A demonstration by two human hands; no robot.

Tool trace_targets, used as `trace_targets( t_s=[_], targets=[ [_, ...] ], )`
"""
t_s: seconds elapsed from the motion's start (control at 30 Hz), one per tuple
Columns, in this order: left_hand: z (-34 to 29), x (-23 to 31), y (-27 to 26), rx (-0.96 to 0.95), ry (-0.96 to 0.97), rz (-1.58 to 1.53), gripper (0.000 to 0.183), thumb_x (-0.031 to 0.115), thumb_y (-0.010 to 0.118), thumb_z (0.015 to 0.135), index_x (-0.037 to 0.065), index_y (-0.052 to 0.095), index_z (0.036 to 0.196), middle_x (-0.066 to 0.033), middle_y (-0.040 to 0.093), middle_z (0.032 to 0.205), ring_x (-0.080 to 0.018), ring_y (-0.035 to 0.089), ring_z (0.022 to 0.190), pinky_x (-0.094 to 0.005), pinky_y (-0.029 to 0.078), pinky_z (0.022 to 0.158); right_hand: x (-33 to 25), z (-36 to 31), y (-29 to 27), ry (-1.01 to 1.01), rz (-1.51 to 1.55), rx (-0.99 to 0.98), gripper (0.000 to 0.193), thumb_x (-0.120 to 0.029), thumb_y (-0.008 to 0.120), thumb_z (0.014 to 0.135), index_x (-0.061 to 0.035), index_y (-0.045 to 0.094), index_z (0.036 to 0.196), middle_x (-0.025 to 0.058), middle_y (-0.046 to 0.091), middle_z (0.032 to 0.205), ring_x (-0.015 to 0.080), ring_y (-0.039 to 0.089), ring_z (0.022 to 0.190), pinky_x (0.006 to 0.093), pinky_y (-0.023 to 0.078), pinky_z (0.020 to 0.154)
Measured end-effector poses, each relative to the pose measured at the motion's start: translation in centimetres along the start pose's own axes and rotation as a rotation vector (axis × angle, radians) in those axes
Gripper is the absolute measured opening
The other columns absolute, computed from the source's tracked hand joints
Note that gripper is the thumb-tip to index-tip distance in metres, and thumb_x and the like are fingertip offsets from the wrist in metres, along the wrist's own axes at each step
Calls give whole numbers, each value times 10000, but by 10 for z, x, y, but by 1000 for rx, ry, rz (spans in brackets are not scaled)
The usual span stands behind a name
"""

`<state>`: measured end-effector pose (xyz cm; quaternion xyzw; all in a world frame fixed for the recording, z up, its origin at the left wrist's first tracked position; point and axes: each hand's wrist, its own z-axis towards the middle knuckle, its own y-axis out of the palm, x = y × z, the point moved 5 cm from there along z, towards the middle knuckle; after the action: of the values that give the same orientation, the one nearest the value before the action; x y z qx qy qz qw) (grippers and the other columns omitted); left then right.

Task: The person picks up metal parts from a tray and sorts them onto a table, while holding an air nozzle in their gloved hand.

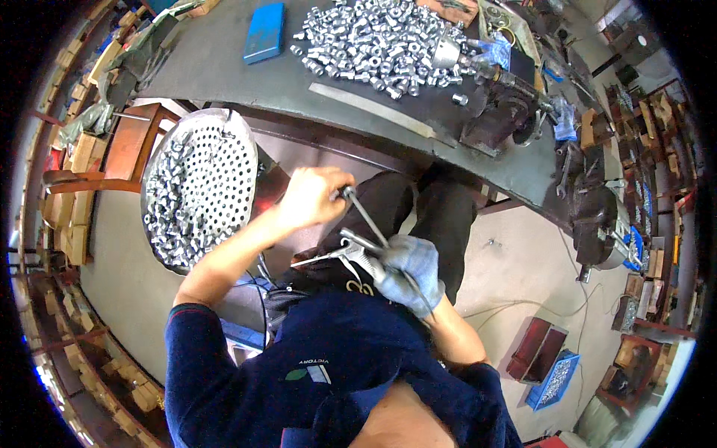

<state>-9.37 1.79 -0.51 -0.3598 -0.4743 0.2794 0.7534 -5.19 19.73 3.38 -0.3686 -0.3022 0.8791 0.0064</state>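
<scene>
My bare left hand (312,197) is closed in a pinch at the upper end of a thin metal rod (367,216), above my lap. A small dark piece shows at the fingertips, too small to name. The rod slants down toward my right hand (414,267), which wears a blue-grey knit glove. Those gloved fingers are wrapped around a silver air blow gun (354,254), whose thin nozzle points left. Whether the glove also grips the rod's lower end cannot be made out. To the left of my left hand stands a round perforated metal pan (237,153) with several shiny metal fittings (166,187) along its left side.
On the dark workbench (194,71) lies a big heap of metal fittings (377,45), beside a blue box (264,33). A flat metal strip (370,108) lies along the front edge, near a vise-like machine (497,112). A wooden chair (131,149), a blue crate (554,381) and shelves stand around.
</scene>
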Motion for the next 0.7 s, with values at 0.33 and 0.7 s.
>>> trace_targets(
  t_s=[0.33, 0.7],
  targets=[
    [196, -61, -42, 279, -163, -262, 365, 105, 631, 706, -6, 617, 1054, -146, 664, 755, -213, 650, 626, -316, 496, 606, 14, -24, -21, 178, 162, 63, 193, -75, 702, 616, -114, 520, 565, 86, 519, 544, 278, 538, 496, 348, 438, 465],
    [-8, -105, -101, -313, -288, 364, 388, 230, 661, 722, 27, 638, 1052, -184, 652, 854, -279, 646, 780, -373, 501, 727, 17, -32, -10, 237, 187, 119, 157, -118, 661, 647, -110, 523, 572, 81, 556, 596, 268, 556, 511, 324, 443, 479]
  ],
)
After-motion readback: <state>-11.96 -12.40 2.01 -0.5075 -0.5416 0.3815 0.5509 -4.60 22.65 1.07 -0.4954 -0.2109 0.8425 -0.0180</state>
